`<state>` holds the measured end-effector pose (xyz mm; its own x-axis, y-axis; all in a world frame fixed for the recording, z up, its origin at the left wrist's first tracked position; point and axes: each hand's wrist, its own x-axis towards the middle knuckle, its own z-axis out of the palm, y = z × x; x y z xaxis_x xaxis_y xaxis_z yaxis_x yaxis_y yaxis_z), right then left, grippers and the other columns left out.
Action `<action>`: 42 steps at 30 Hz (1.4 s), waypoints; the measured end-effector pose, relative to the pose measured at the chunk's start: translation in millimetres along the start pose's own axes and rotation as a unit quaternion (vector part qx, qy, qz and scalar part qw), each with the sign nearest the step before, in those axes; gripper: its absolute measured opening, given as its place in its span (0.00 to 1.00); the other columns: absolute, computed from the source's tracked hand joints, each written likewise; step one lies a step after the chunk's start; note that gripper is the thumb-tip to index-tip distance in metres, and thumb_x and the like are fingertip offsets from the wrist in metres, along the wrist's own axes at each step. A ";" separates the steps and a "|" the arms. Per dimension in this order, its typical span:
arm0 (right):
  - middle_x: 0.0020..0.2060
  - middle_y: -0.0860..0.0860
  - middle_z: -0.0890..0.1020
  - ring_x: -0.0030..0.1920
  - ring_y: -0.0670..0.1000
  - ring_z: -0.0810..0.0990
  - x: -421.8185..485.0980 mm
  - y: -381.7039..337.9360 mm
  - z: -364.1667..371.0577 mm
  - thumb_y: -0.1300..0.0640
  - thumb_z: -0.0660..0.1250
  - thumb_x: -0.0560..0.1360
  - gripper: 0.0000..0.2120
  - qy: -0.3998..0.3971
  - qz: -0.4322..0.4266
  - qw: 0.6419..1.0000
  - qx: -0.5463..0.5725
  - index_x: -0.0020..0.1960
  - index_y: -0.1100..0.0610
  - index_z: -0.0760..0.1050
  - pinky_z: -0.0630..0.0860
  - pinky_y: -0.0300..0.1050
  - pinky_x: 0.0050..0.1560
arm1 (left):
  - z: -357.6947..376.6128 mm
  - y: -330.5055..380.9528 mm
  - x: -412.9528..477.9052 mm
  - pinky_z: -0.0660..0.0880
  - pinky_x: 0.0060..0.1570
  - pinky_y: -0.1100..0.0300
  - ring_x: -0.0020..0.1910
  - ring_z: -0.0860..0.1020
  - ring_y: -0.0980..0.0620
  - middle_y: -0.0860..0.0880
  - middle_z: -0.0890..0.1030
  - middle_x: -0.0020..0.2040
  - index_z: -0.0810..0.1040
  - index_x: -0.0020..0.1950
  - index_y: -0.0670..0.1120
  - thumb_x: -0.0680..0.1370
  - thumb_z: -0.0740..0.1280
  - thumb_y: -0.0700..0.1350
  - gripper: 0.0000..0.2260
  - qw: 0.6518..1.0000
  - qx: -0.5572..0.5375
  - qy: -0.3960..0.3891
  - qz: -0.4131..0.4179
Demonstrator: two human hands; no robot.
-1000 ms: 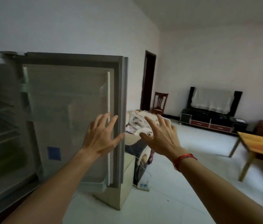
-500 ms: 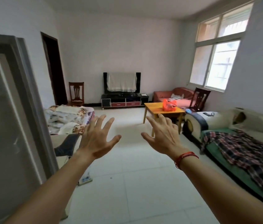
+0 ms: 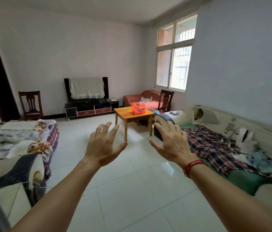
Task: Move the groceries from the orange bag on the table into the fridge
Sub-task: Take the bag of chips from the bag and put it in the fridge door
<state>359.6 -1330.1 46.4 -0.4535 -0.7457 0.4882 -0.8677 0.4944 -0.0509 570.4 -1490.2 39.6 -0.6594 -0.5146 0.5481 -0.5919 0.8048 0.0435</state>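
Orange bag (image 3: 138, 109) sitting on the wooden surface (image 3: 125, 113) across a tiled living room, sofas either side. Left hand (image 3: 102, 145) and right hand (image 3: 171, 143) raised mid-air, fingers (image 3: 106, 128) spread wide, holding nothing.

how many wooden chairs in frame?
2. One dark wooden chair stands against the far wall beside the doorway on the left; the other chair is under the window. More may be hidden.

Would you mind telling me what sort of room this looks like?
Most likely a home living room: a cloth-draped television on a low stand, a sofa along the right wall, and a small wooden table bearing the orange bag.
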 end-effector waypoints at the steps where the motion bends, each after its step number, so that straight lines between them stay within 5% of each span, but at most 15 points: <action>1: 0.72 0.56 0.66 0.68 0.59 0.68 0.1 7.0 0.9 0.29 0.54 0.75 0.35 -0.002 0.005 1.000 -0.003 0.78 0.41 0.57 0.71 0.59 0.62 | 3.7 4.9 3.4 0.71 0.61 0.43 0.72 0.66 0.41 0.43 0.68 0.73 0.67 0.74 0.49 0.74 0.53 0.70 0.36 1.000 -0.001 -0.001 0.004; 27: 0.73 0.58 0.65 0.71 0.60 0.66 63.2 72.2 81.0 0.31 0.56 0.77 0.35 -0.063 0.019 0.998 0.007 0.80 0.43 0.56 0.65 0.66 0.70 | 112.7 21.0 78.4 0.69 0.64 0.45 0.71 0.66 0.42 0.43 0.68 0.73 0.66 0.74 0.49 0.75 0.54 0.69 0.34 0.999 -0.025 -0.011 0.035; 42: 0.76 0.58 0.62 0.74 0.61 0.62 255.1 66.0 231.0 0.31 0.56 0.78 0.34 -0.117 0.032 0.992 -0.025 0.80 0.42 0.54 0.61 0.65 0.72 | 266.7 -75.3 254.6 0.70 0.65 0.44 0.71 0.65 0.43 0.43 0.67 0.73 0.65 0.75 0.47 0.75 0.51 0.69 0.36 0.996 -0.067 -0.046 0.043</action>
<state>139.7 -1590.9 -33.6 -0.5468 -0.7926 0.2697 -0.8273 0.5610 -0.0286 323.5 -1760.7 -46.9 -0.7486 -0.4613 0.4763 -0.4673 0.8767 0.1146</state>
